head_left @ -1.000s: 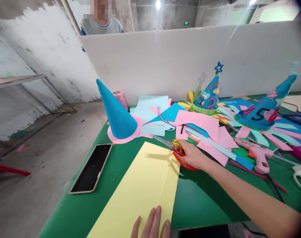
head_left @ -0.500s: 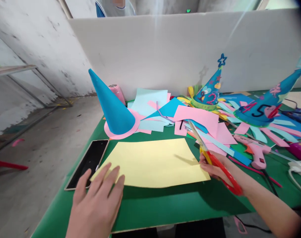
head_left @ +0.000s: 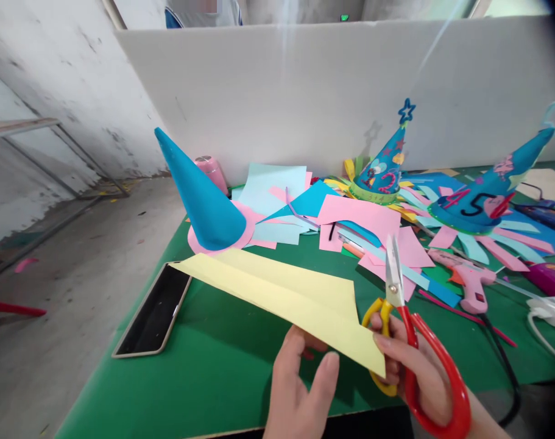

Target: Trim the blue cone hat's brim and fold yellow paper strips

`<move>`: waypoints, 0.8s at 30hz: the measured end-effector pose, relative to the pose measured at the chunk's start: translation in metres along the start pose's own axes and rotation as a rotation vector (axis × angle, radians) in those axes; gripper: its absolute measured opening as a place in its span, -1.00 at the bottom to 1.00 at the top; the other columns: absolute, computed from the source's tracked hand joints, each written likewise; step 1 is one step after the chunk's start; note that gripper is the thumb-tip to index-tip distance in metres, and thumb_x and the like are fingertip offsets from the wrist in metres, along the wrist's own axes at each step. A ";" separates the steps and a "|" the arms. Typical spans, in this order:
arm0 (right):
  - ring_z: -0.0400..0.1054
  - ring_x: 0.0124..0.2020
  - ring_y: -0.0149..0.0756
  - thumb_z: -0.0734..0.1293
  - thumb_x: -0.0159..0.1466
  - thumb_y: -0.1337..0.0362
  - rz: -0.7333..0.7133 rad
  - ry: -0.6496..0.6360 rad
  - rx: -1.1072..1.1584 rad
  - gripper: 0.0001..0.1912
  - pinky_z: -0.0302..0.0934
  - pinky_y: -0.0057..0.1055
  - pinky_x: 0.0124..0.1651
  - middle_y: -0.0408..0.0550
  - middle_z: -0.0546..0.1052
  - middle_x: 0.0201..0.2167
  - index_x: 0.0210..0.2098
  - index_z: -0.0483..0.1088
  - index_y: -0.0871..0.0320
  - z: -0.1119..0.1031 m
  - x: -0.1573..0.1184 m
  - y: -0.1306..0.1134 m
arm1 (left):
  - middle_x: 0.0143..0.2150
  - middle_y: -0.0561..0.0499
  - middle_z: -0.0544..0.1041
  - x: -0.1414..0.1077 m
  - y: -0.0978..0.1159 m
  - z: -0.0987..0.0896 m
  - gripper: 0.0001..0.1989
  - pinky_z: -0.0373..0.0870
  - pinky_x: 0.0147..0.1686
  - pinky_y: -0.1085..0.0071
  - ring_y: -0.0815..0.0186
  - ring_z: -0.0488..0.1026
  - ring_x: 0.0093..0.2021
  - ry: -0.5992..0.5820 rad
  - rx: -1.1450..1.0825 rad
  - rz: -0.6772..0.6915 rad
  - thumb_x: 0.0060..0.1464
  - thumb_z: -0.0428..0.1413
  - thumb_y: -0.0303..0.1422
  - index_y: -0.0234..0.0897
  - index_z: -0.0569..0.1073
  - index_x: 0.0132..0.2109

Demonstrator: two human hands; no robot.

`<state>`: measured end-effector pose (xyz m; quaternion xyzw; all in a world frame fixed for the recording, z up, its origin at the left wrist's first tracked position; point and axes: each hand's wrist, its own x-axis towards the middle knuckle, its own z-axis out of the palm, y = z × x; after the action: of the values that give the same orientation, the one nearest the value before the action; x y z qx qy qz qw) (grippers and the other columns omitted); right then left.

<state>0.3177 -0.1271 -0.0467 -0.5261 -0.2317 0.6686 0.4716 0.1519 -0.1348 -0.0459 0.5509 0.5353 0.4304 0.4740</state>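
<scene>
A sheet of yellow paper (head_left: 268,292) tilts above the front middle of a green bench (head_left: 222,366), its long lower side angled toward the near edge and one tip reaching the far end of a phone (head_left: 152,317) by the left edge. The right hand (head_left: 426,372) pinches the sheet's near right corner between thumb and fingers while also gripping a pair of scissors (head_left: 394,289), blades pointing toward the far edge. The left hand (head_left: 295,396) is loosely spread below the sheet, thumb standing apart; whether its hidden fingertips touch the underside cannot be told.

The doubled-up grip looks like the weak spot: with scissors and corner sharing one hand, the paper could slip or crimp, or a turn of the wrist could bring the blades against its edge. Swung lower, the far tip might also catch on the phone.

The sheet itself is pale, plain and thin, with straight sides and no visible marks. A lengthwise crease seems to part a narrow near strip from a broader panel behind. Beyond it, a blue cone (head_left: 204,207) leans toward the bench's far left corner.
</scene>
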 end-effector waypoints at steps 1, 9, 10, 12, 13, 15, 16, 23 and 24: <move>0.05 -0.73 -0.58 0.38 0.02 0.11 -0.013 0.020 -0.006 -0.64 -0.03 -0.60 -0.63 -0.35 0.17 -0.76 -0.30 0.24 0.16 0.005 -0.003 0.004 | -0.37 -0.07 0.44 0.005 0.002 0.006 -0.72 0.37 -0.31 0.37 0.27 0.39 -0.33 0.043 -0.075 -0.030 0.06 -0.04 -0.15 -0.29 0.36 -0.28; 0.32 -0.47 -0.37 0.42 -0.02 0.12 -0.204 0.052 -0.013 -0.63 0.21 -0.49 -0.53 -0.12 0.36 -0.39 -0.28 0.25 0.07 -0.009 -0.005 0.009 | -0.59 0.06 0.31 0.028 0.028 0.017 -0.73 0.25 -0.44 0.45 0.39 0.31 -0.52 0.280 0.187 0.408 0.01 -0.04 -0.43 -0.27 0.19 -0.62; 0.34 -0.37 -0.32 0.41 0.00 0.14 -0.256 0.046 -0.023 -0.64 0.26 -0.47 -0.44 -0.11 0.36 -0.35 -0.26 0.25 0.04 -0.009 -0.006 0.005 | -0.62 0.08 0.28 0.031 0.033 0.017 -0.73 0.24 -0.44 0.44 0.40 0.28 -0.54 0.276 0.272 0.483 -0.01 -0.05 -0.47 -0.27 0.15 -0.64; 0.32 -0.24 -0.31 0.38 0.06 0.20 -0.387 0.000 -0.066 -0.71 0.27 -0.47 -0.30 -0.11 0.34 -0.30 -0.24 0.26 0.00 -0.005 -0.008 -0.007 | -0.65 0.10 0.22 0.037 0.046 0.016 -0.73 0.20 -0.43 0.42 0.43 0.23 -0.56 0.262 0.416 0.595 -0.06 -0.05 -0.52 -0.28 0.10 -0.65; 0.31 -0.22 -0.31 0.36 0.08 0.21 -0.476 -0.032 -0.101 -0.75 0.27 -0.48 -0.28 -0.11 0.34 -0.30 -0.26 0.27 0.00 -0.001 -0.009 -0.013 | -0.66 0.10 0.20 0.041 0.053 0.016 -0.73 0.18 -0.43 0.40 0.43 0.21 -0.57 0.259 0.487 0.634 -0.08 -0.06 -0.54 -0.29 0.09 -0.66; 0.31 -0.25 -0.32 0.34 0.10 0.20 -0.663 -0.074 -0.178 -0.79 0.27 -0.49 -0.32 -0.09 0.34 -0.28 -0.27 0.28 0.01 0.011 -0.008 -0.027 | -0.66 0.09 0.20 0.047 0.065 0.017 -0.77 0.17 -0.41 0.35 0.41 0.20 -0.56 0.230 0.640 0.719 -0.12 -0.05 -0.54 -0.29 0.12 -0.66; 0.30 -0.29 -0.33 0.34 0.09 0.19 -0.735 -0.076 -0.218 -0.77 0.27 -0.50 -0.36 -0.08 0.34 -0.26 -0.26 0.27 0.01 0.017 -0.006 -0.033 | -0.65 0.08 0.21 0.050 0.070 0.017 -0.79 0.17 -0.40 0.32 0.38 0.21 -0.55 0.198 0.723 0.760 -0.14 -0.04 -0.52 -0.29 0.15 -0.65; 0.32 -0.43 -0.35 0.30 0.15 0.22 -0.807 0.017 -0.176 -0.87 0.29 -0.43 -0.38 -0.16 0.39 -0.43 -0.31 0.26 0.04 0.051 0.007 -0.069 | -0.54 0.03 0.38 0.061 0.098 0.025 -0.95 0.18 -0.25 0.16 0.26 0.32 -0.46 0.042 1.047 0.948 -0.13 0.00 -0.47 -0.28 0.34 -0.49; 0.32 -0.42 -0.34 0.28 0.16 0.23 -0.820 0.049 -0.165 -0.90 0.29 -0.40 -0.35 -0.16 0.39 -0.44 -0.33 0.26 0.05 0.053 0.010 -0.072 | -0.53 0.03 0.37 0.063 0.099 0.024 -0.95 0.19 -0.26 0.15 0.26 0.31 -0.46 0.042 1.042 0.949 -0.11 0.00 -0.45 -0.28 0.34 -0.48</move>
<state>0.2965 -0.0765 0.0244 -0.4422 -0.4633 0.3918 0.6605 0.1972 -0.0714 0.0453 0.8716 0.3829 0.2889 -0.1009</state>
